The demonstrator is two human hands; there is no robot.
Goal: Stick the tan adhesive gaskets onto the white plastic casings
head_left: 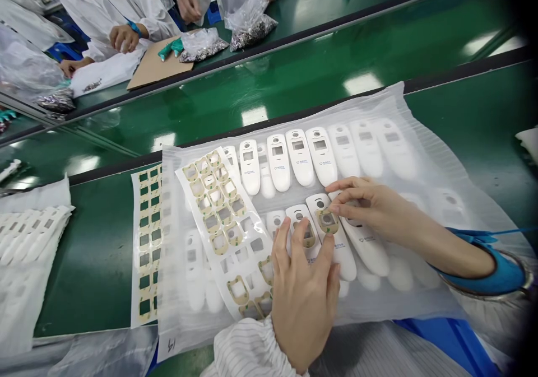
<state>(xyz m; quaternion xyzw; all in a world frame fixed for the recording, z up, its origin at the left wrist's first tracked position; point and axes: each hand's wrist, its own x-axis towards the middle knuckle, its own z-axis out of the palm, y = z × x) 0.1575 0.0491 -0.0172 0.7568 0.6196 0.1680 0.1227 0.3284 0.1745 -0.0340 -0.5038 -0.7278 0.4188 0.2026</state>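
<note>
My left hand [305, 290] lies with fingers spread over white plastic housings, one fingertip at the lower edge of a tan adhesive gasket [327, 220]. That gasket sits around the window of a housing [341, 256] in the near row. From the right, my right hand [365, 200] pinches at the gasket's upper right edge, thumb and fingers close together. Another housing [370, 248] lies under this hand, partly covered by it. To the left, a neighbouring housing [298, 213] also carries a tan gasket, partly hidden by my left fingers.
A sheet of gaskets [216, 206] lies on the translucent foam wrap [180, 332], with a second sheet [144, 254] beside it. A far row of housings [300, 158] stretches behind. More housings [31, 234] lie left. Across the green conveyor [294, 85], co-workers handle bagged small parts [252, 29].
</note>
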